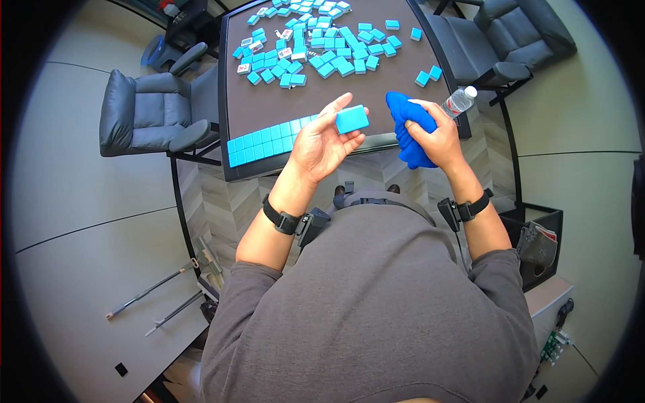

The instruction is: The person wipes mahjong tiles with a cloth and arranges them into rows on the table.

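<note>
My left hand (322, 142) is turned palm up over the table's near edge and holds one mahjong tile (353, 119) at its fingers, blue side showing. To its right, my right hand (440, 136) grips a bunched blue cloth (410, 129). Hand and cloth are apart from the tile. Lined up along the near edge, partly behind my left hand, are two rows of mahjong tiles (262, 142), blue faces up. Farther back lies a loose spread of mahjong tiles (329, 43), mostly blue side up, with a few showing white faces.
A clear plastic bottle (459, 102) stands at the right edge of the dark table (289, 104), close to my right hand. Grey armchairs flank the table, one at the left (158, 111) and one at the right (504, 40). Poles (158, 289) lie at lower left.
</note>
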Motion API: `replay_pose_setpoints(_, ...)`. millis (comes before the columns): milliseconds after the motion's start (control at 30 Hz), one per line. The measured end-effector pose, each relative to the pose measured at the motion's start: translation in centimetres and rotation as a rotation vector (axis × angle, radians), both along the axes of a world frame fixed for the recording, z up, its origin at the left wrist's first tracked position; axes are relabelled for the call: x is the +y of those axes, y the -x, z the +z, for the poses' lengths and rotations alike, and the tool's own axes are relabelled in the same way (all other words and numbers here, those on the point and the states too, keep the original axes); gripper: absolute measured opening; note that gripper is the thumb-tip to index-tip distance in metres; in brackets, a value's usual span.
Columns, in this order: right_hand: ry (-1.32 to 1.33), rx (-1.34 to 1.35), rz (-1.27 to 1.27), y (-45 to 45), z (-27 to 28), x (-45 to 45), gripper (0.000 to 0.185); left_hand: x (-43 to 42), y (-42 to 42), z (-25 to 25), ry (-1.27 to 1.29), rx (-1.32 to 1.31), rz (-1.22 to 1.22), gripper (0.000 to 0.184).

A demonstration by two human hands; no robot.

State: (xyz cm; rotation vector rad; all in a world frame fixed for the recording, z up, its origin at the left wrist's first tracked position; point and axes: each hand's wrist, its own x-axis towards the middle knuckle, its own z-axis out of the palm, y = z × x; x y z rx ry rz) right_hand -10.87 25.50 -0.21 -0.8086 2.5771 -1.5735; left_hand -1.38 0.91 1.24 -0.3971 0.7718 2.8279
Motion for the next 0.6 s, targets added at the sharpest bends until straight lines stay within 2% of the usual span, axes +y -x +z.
replay_pose_setpoints(100,-0.007,0.004,0.005,0.0,0.6,0.0,0.042,-0.4,0.0,-0.6,-0.124,0.076,-0.056,0.058)
replay_pose_setpoints(233,0.003,0.017,0.003,0.1,0.8,-0.3,0.042,-0.9,0.1,-1.4,-0.217,0.075,-0.056,0.054)
replay_pose_setpoints(300,0.006,0.022,0.010,0.2,0.8,-0.3,0.042,-0.8,0.0,-1.6,-0.243,0.041,-0.018,0.038)
replay_pose_setpoints(333,0.011,0.026,0.015,0.2,0.7,-0.3,0.042,-0.7,0.1,-1.6,-0.243,0.042,-0.017,0.038)
replay_pose_setpoints(400,0.013,0.018,0.018,0.2,0.9,-0.5,0.042,-0.7,0.2,-1.5,-0.150,-0.053,0.016,0.023)
replay_pose_setpoints(600,0.033,0.052,0.032,-0.6,1.6,-1.7,0.041,-0.9,0.4,-2.9,-0.187,-0.036,0.143,0.018)
